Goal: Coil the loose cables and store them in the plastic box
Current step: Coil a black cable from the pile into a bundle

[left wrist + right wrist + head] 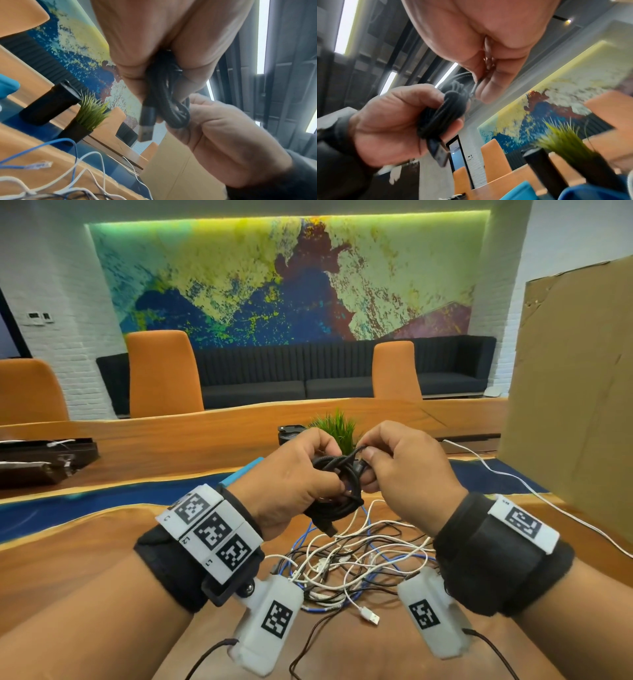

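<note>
A coiled black braided cable [337, 484] hangs between both hands above the table. My left hand [294, 477] grips the bundle of loops, and its USB plug [329, 529] dangles below. My right hand [394, 463] pinches the cable's free end at the top of the coil. The left wrist view shows the loops [171, 108] and the plug [145, 129] under my palm. In the right wrist view the bundle [443, 117] sits in the left hand [399, 124]. A tangle of white, blue and black cables [356, 563] lies on the table below. A blue plastic edge [239, 472] peeks behind my left wrist.
A small potted grass plant [337, 428] and a black cylinder [289, 433] stand just beyond my hands. A tall cardboard sheet [575, 392] rises at the right, with a white cable [513, 477] running past it. Dark trays [44, 457] lie far left. Orange chairs line the far table edge.
</note>
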